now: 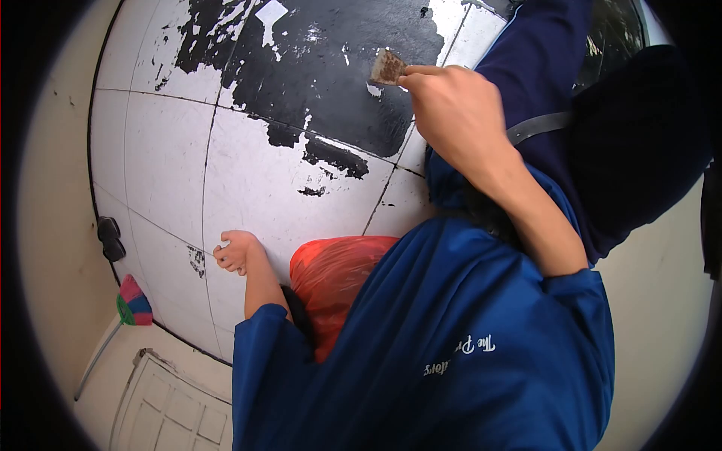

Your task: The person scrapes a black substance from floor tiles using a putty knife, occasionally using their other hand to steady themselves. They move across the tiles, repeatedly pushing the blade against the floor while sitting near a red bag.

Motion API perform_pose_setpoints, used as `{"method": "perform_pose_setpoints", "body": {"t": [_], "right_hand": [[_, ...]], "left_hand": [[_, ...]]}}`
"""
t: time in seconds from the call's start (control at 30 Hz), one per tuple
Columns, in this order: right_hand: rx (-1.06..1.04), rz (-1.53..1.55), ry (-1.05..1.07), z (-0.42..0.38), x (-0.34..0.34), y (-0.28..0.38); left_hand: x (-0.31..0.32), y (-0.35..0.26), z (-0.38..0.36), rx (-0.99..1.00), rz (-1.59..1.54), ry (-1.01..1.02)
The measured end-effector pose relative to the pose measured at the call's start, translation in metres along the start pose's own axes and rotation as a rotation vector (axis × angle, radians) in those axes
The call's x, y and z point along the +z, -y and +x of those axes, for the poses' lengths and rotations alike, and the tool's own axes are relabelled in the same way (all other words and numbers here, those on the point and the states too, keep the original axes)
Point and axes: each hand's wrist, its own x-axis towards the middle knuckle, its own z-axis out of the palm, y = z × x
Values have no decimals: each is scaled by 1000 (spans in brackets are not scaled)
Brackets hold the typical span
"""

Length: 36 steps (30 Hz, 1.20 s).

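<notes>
My right hand (pixel 459 109) pinches a small, flat scraper-like piece (pixel 388 68), brown and stained on its face, over the black patch (pixel 323 90) on the white tiled floor (pixel 263 188). The patch has ragged edges and white bare spots. My left hand (pixel 236 252) is low at the left, by the floor, with its fingers loosely curled and apart; nothing shows in it. Between my left arm and the blue shirt is a red-orange plastic bag (pixel 338 274). Its lower part is hidden by the shirt.
Dark cloth (pixel 541 68) with a grey strap (pixel 538 128) lies beyond my right arm; whose it is I cannot tell. At the left wall are a dark pair of objects (pixel 110 238) and a colourful broom (pixel 134 302). A panelled door (pixel 177 406) stands lower left.
</notes>
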Motion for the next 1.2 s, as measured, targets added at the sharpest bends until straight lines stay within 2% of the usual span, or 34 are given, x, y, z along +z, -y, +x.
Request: {"method": "perform_pose_setpoints", "body": {"t": [0.03, 0.07, 0.33, 0.43, 0.47, 0.53, 0.6, 0.73, 0.83, 0.87, 0.97, 1.07, 1.2], "right_hand": [[-7, -37, 46, 4, 11, 0], [88, -47, 115, 4, 14, 0], [98, 69, 10, -2, -33, 0], [103, 26, 69, -1, -10, 0], [111, -5, 164, 3, 7, -1], [122, -4, 171, 3, 12, -4], [128, 9, 131, 2, 20, -13], [117, 47, 43, -6, -16, -7], [93, 73, 26, -7, -7, -3], [80, -43, 130, -4, 10, -3], [89, -54, 178, 0, 17, -7], [131, 17, 120, -3, 2, -9], [89, 146, -6, -8, -23, 4]], "left_hand": [[-2, 0, -1, 0, 4, 3], [-4, -3, -1, 1, 2, 6], [1, -1, 0, -10, -4, 5], [2, -3, 0, -9, -8, -4], [2, -2, 1, -8, -7, -10], [5, 0, 3, -12, -1, -23], [6, -2, 0, -13, -9, -22], [-7, -4, 0, -25, 26, 23], [-11, -9, -4, -32, 50, 49], [-12, -8, -4, -30, 50, 49], [-7, -7, -2, -27, 45, 24], [-10, -8, -3, -34, 39, 42], [-8, -8, -4, -31, 43, 49]]}}
